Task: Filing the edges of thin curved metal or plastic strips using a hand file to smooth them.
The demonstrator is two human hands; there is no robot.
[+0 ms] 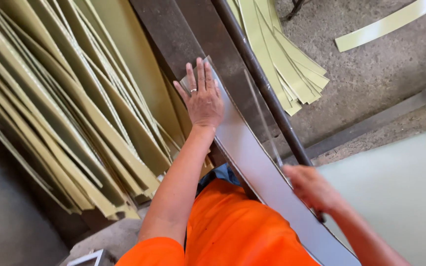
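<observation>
A long grey metal strip (252,162) runs from the upper middle down to the lower right, lying on a dark machine bed (183,29). My left hand (202,96) lies flat on the strip's far end, fingers spread, a ring on one finger. My right hand (311,189) is blurred at the strip's right edge, beside a dark round bar (262,81); its grip is unclear. A thin sliver (262,118) stands along the strip's edge near the bar. My orange clothing fills the bottom middle.
Several pale yellow-green strips (60,113) lean in a large pile at left. More of these strips (287,64) lie on the concrete floor at upper right, one lone strip (385,22) farther right. A pale green sheet (400,197) lies at lower right.
</observation>
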